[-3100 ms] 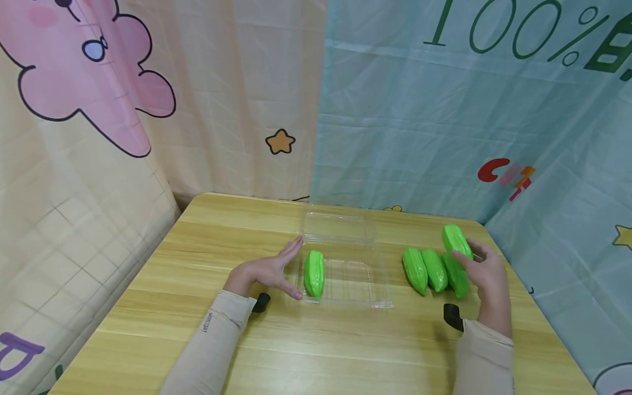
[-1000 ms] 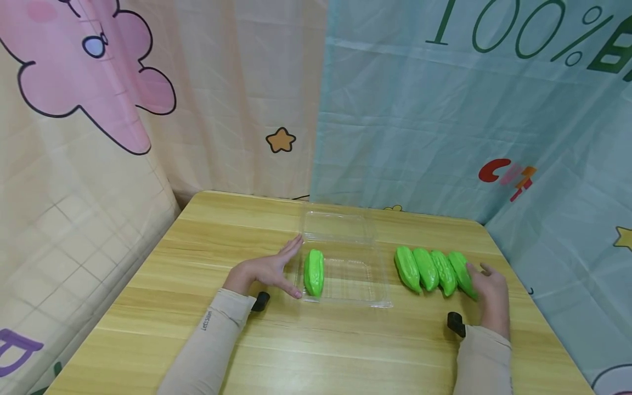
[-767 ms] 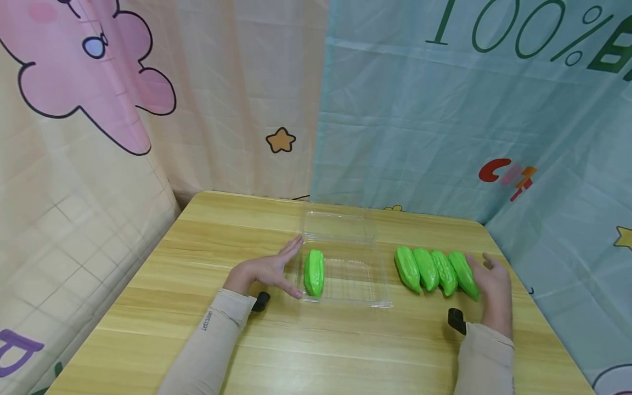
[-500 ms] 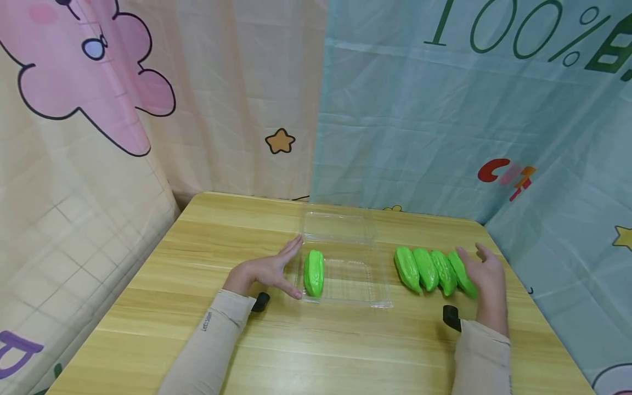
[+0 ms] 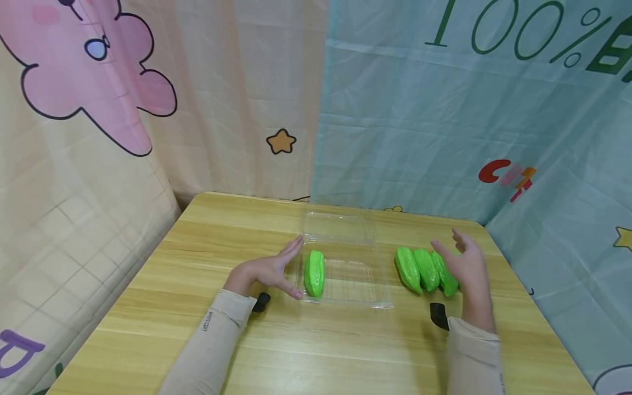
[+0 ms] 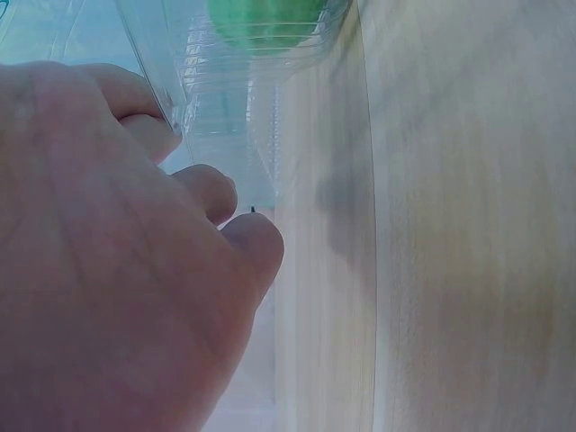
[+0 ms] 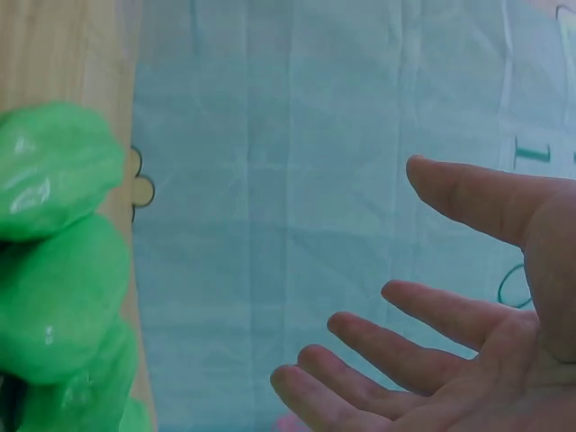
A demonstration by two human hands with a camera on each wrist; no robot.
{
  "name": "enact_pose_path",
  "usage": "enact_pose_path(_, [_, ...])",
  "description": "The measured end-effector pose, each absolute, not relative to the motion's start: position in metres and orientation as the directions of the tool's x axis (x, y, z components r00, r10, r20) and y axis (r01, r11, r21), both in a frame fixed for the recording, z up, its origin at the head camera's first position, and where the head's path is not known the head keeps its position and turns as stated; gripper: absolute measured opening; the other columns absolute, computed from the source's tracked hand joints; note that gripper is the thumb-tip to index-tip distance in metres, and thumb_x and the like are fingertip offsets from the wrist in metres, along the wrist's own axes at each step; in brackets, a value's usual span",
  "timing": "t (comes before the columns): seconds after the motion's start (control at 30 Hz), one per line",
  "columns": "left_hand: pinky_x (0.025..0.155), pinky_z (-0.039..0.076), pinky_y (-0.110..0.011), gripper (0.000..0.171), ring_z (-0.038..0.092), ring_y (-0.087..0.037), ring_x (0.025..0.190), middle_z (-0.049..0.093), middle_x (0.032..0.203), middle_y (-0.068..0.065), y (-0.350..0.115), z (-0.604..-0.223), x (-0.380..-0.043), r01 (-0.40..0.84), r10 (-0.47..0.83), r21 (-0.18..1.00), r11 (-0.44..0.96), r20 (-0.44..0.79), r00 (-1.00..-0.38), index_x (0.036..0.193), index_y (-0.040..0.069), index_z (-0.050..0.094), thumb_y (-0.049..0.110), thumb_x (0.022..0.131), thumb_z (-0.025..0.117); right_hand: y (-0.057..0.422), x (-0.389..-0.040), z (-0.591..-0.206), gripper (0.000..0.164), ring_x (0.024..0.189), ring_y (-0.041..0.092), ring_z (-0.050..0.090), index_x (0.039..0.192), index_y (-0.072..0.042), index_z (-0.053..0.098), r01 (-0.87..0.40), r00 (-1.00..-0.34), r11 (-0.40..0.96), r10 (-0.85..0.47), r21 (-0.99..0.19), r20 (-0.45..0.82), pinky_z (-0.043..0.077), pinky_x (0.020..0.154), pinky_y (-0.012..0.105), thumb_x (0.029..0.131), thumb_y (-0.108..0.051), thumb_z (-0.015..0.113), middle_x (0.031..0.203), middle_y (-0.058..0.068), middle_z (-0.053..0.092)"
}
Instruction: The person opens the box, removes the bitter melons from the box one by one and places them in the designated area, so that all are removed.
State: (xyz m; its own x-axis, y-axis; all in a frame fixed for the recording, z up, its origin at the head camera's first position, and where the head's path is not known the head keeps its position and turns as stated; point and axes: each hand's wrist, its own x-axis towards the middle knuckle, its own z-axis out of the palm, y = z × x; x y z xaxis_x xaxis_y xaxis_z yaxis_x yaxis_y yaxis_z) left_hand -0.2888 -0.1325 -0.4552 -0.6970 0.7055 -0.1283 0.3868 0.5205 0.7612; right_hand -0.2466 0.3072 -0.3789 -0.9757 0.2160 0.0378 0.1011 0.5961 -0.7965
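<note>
A clear plastic clamshell box (image 5: pixel 348 280) lies with its lid (image 5: pixel 338 226) folded back. In its left end rests one glossy, ridged green bitter melon (image 5: pixel 314 273). My left hand (image 5: pixel 269 271) spreads its thumb and fingers along the box's left side; in the left wrist view the fingertips (image 6: pixel 153 137) meet the clear wall. My right hand (image 5: pixel 468 269), fingers extended and holding nothing, hovers over the right end of a row of bitter melons (image 5: pixel 407 269). It hides most of the rightmost one. In the right wrist view the melons (image 7: pixel 58 297) lie left of the palm.
The wooden table (image 5: pixel 316 351) has its far edge against a beige curtain (image 5: pixel 237 99) and a blue curtain (image 5: pixel 405 120). Each wrist wears a black camera mount (image 5: pixel 438 315).
My right hand set a bitter melon down at the row's right end and let go of it. It then rose and moved left over the row. My left hand stays put.
</note>
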Motion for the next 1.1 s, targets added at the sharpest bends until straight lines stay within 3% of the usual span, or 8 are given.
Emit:
enact_pose_path(0.57, [0.119,0.006,-0.057,0.137,-0.019,-0.029,0.149,-0.025,0.165,-0.008,-0.132,-0.456,-0.289,0.386,0.706,0.764,0.517,-0.126,-0.697,0.160,0.011,-0.014,0.043,0.075,0.089,0.250,-0.247,-0.375,0.088,0.147,0.039,0.027,0.162,-0.010,0.021,-0.052,-0.998,0.575,-0.003,-0.817,0.061,0.034,0.110,0.059,0.096,-0.045,0.068,0.164,0.016,0.024])
enact_pose_path(0.87, [0.119,0.005,-0.056,0.139,-0.020,-0.027,0.149,-0.026,0.165,-0.006,-0.133,-0.458,-0.290,0.383,0.703,0.758,0.527,-0.136,-0.698,0.160,0.014,-0.015,0.046,0.074,0.089,0.209,-0.250,-0.391,0.082,0.143,0.042,0.032,0.159,-0.004,0.027,-0.156,-0.986,0.570,-0.132,-0.807,0.097,0.037,0.110,0.056,0.096,-0.033,0.071,0.159,0.023,0.030])
enact_pose_path(1.1, [0.118,0.006,-0.059,0.139,-0.019,-0.034,0.150,-0.025,0.165,-0.008,-0.133,-0.457,-0.290,0.390,0.704,0.756,0.525,-0.129,-0.698,0.160,0.011,-0.014,0.047,0.074,0.089,0.177,-0.249,-0.407,0.079,0.140,0.042,0.038,0.157,-0.005,0.033,-0.194,-0.971,0.533,-0.221,-0.824,0.086,0.040,0.107,0.057,0.093,-0.025,0.076,0.156,0.022,0.036])
